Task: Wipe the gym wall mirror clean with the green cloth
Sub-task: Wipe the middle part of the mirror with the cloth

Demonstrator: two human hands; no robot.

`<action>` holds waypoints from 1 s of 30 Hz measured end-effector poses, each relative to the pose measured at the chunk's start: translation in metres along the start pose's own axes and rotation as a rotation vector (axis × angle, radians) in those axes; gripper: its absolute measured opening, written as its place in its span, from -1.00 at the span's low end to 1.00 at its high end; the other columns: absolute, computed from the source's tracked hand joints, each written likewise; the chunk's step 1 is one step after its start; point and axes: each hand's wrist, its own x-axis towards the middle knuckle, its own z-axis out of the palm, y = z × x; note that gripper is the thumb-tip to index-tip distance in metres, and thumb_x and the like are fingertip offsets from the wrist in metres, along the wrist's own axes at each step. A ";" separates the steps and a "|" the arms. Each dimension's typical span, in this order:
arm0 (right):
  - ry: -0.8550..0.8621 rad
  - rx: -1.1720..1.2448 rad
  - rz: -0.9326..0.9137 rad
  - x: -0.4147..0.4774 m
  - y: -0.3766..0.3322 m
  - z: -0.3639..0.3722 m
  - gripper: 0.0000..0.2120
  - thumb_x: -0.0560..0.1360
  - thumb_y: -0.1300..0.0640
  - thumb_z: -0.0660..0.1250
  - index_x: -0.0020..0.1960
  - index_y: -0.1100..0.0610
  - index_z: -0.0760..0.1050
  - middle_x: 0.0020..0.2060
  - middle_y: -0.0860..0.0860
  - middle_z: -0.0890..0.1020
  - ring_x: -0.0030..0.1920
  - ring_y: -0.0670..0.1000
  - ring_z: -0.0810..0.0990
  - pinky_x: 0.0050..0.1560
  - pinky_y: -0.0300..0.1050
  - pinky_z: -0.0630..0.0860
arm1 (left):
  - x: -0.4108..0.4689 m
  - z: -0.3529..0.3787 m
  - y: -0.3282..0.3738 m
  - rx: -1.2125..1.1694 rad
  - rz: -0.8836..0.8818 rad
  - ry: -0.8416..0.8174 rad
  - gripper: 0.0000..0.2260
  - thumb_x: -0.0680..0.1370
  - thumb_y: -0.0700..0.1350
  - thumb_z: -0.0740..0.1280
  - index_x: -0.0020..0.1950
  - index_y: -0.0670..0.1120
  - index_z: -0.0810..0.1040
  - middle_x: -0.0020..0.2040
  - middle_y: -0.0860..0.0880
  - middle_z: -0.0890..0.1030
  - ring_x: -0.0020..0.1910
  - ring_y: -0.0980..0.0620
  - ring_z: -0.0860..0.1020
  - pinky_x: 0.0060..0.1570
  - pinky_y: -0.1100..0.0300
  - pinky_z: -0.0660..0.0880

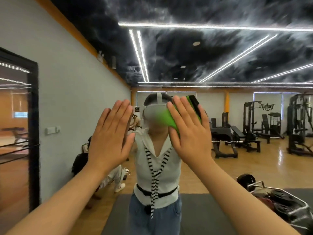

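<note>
- Cloth (167, 119): mostly hidden under the right grip (189, 133); only its blurred left part and top edge show.
- Forearms (67, 192): cut off by the bottom edge.
- Seated person (78, 161), reflected: partly hidden behind the left grip (110, 133).
- Weights (279, 200): run off the right edge.

Both bare arms are raised. The left forearm enters from 7 o'clock and the right from 5 o'clock, angling in toward each other. The left hand (110, 133) is flat, back to the camera, with its straight, closed fingers pointing to 1 o'clock. The right hand (189, 133) is level with it and apart, also flat, its slightly spread fingers pointing to 11 o'clock.
</note>
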 end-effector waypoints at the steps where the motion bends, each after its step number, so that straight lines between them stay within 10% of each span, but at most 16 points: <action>1: 0.003 0.004 0.000 0.000 0.000 0.001 -0.47 0.61 -0.01 0.08 0.57 0.08 0.27 0.56 0.03 0.26 0.58 0.01 0.16 0.57 0.10 0.01 | -0.001 0.000 0.000 -0.005 -0.004 0.003 -0.38 0.61 0.03 0.10 0.62 -0.20 0.11 0.64 -0.15 0.12 0.63 -0.06 0.04 0.60 0.02 -0.10; 16: 0.008 -0.023 0.043 -0.002 -0.005 0.001 -0.44 0.58 0.01 0.09 0.58 0.07 0.24 0.57 0.02 0.24 0.59 0.01 0.14 0.56 0.16 0.07 | 0.000 0.000 0.000 -0.036 0.010 0.008 -0.39 0.63 0.03 0.09 0.62 -0.21 0.10 0.64 -0.16 0.11 0.63 -0.08 0.03 0.60 0.03 -0.11; 30: 0.075 -0.054 0.674 -0.008 -0.125 0.031 -0.40 0.59 0.02 0.08 0.61 0.11 0.12 0.59 0.06 0.15 0.60 0.05 0.07 0.57 0.11 -0.13 | 0.001 -0.010 -0.026 -0.117 0.227 -0.058 -0.35 0.64 0.06 0.10 0.63 -0.23 0.00 0.65 -0.18 0.00 0.63 -0.11 -0.02 0.60 0.00 -0.10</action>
